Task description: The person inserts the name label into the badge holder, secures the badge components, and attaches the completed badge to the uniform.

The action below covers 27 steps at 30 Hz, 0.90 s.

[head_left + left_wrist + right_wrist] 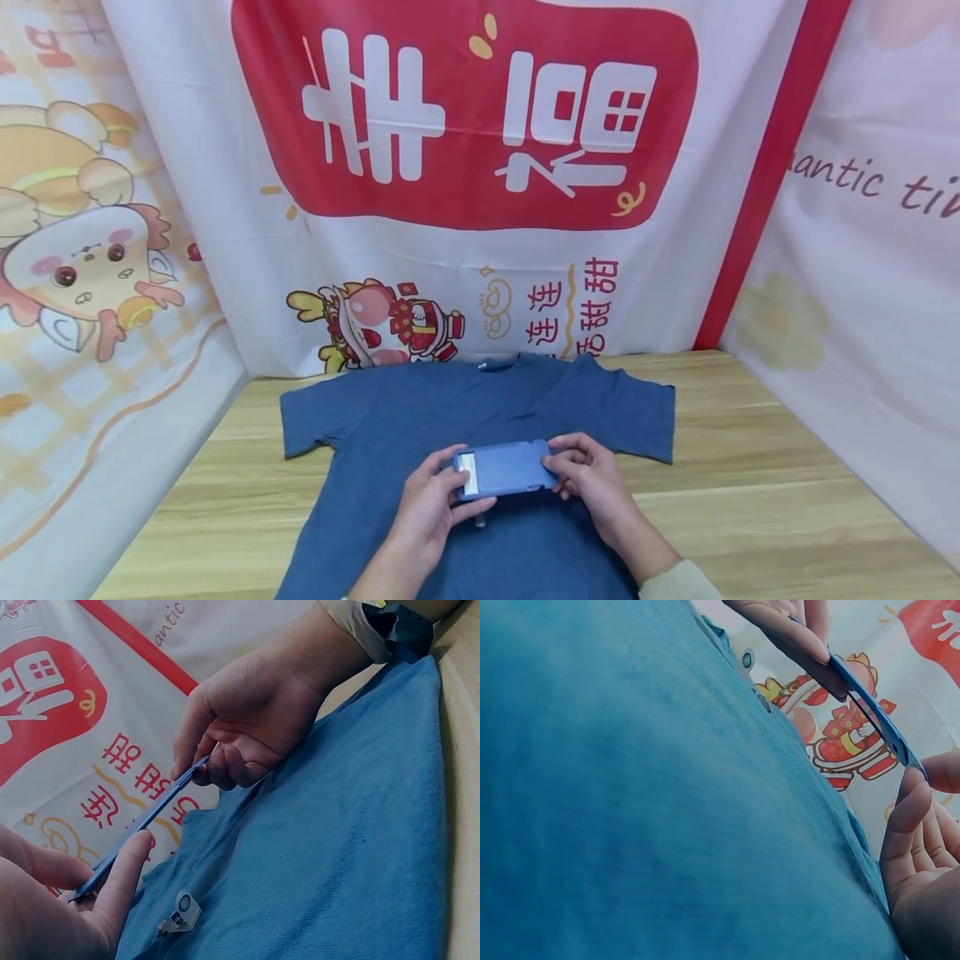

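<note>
Head view: the left hand (433,504) and right hand (588,472) each have their grip clamped on opposite ends of a flat blue rectangular plastic card (504,468), held above the blue cotton T-shirt (390,417) spread flat on the light wooden worktop (765,492).

Left wrist view: the card (142,825) spans between both grips; a small grey metal clip (178,913) lies on the shirt below.

Right wrist view: the fingertips (909,817) pinch the card's end.

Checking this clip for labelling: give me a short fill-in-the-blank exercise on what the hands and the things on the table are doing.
1. Both hands hold a flat blue card above a ____ T-shirt.
2. The left hand and the right hand grip opposite ____ of the card.
3. The T-shirt lies spread on a ____ table.
4. A small metal clip rests on the ____.

Missing words: blue; ends; wooden; T-shirt
</note>
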### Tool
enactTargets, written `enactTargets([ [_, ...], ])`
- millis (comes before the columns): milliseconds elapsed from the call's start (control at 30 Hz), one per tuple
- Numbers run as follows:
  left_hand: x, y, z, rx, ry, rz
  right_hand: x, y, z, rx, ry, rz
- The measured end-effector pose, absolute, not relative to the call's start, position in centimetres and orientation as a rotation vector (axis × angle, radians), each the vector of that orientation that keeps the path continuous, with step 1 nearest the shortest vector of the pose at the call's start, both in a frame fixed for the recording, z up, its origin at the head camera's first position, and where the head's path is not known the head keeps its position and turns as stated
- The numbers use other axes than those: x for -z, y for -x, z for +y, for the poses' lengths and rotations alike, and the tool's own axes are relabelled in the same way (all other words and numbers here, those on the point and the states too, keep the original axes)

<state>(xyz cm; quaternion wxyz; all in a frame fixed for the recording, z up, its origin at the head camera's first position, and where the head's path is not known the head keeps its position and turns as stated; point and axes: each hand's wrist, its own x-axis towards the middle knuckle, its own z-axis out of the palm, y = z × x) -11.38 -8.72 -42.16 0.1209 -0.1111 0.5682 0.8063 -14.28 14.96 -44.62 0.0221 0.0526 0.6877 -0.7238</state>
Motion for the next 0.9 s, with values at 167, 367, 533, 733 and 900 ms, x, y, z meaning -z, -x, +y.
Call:
enactTargets([
  [167,42.22,11.41,-8.72,-2.354,0.335,1.665,44.54,14.21,14.89,2.244,-0.148,2.124],
  [367,42.27,11.4,-8.69,-2.362,0.327,1.654,44.68,14.28,14.89,2.234,-0.134,2.135],
  [533,42.21,11.4,-8.58,-2.352,0.328,1.659,44.84,14.38,14.94,2.229,-0.135,2.146],
  [733,41.9,11.31,-8.62,-2.333,0.34,1.675,44.9,14.37,14.97,2.226,-0.129,2.154],
  [900,41.89,11.26,-8.66,-2.326,0.336,1.68,44.8,14.29,14.95,2.223,-0.108,2.149],
])
